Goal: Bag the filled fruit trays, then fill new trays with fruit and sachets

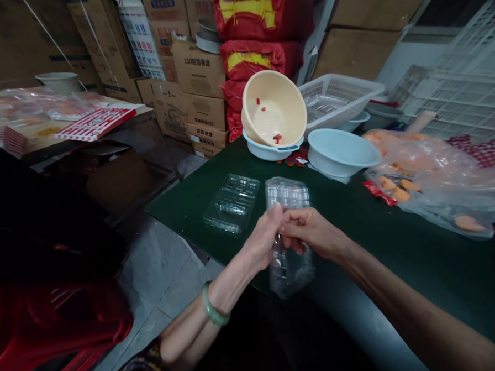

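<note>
Surface [348,202] in dark green spans the middle, with stacked cardboard cartons [200,71] and red sacks [259,13] beyond it. On its right lies a clear plastic bag [437,164] of orange pieces; a white slatted basket [337,86] stands at the back, beside a cream basin [274,109] tipped up on a pale blue basin. The clear plastic container [288,194] lies over the near edge, its long axis running nearly straight away from the person, one end toward the basins, the other toward the body. Left of it, apart, an open clear tray [232,204] slants, far end rightward. The right hand [310,229] pinches the container near mid-length, thumb and fingers pressed together; the left hand [267,237] meets it there, fingertips hidden, so its grip cannot be told. A green bangle [212,306] rings the left wrist.
</note>
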Available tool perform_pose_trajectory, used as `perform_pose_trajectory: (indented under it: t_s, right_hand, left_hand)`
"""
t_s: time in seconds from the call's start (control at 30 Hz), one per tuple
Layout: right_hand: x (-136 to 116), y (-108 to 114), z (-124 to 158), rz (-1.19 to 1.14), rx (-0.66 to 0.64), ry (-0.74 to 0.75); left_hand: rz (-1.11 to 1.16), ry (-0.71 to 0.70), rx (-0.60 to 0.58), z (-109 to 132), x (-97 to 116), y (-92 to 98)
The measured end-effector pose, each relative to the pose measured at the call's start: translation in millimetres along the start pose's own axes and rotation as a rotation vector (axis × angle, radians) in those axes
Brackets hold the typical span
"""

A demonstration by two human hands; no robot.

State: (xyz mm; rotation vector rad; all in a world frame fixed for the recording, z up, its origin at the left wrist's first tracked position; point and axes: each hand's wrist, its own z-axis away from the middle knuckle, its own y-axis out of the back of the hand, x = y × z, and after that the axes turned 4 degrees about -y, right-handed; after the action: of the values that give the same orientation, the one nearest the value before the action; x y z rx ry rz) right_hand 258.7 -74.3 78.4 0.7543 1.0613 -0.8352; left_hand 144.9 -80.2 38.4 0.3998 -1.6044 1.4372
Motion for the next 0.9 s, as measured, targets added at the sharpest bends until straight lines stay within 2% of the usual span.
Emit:
perform_pose_trajectory:
  t_s: [0.13,0.23,0.33,0.4,0.5,0.6,0.8,0.9]
  right_hand:
    - [-20.1,3.3,19.7,0.103,0.187,0.214]
    - [-24.5,24.7,44.2,-0.127,0.365,0.373]
    - [-13.4,35.2,58.6,-0.329,0.487,0.377]
    - [-4.8,24.6,55.4,-0.270,0.509,0.333]
    - [-2.8,-5.9,36.1,0.015,0.455,0.303]
    - [-9.8,-23.8,16.2,0.234,0.343,0.278]
    - [-8.7,-8.9,12.7,0.141,0.121,0.115]
    - [-4.8,-3.1,17.4,0.088,0.051,0.096]
  left_hand:
    - [0.101,-0.104,-0.008,-3.0,3.6,5.2]
    - [0.197,-0.089,0.034,-5.7,21.4,18.1]
    - [0.193,-0.192,0.176,-6.2,41.0,29.7]
    - [0.112,-0.253,0.261,-5.2,46.2,29.3]
    - [0.002,-0.245,0.281,-2.7,40.2,15.6]
    - [0.029,-0.231,0.163,0.9,28.6,-0.3]
    - [0.032,-0.127,0.013,8.5,16.3,-6.7]
    - [-0.015,-0.108,-0.028,9.8,13.0,-5.2]
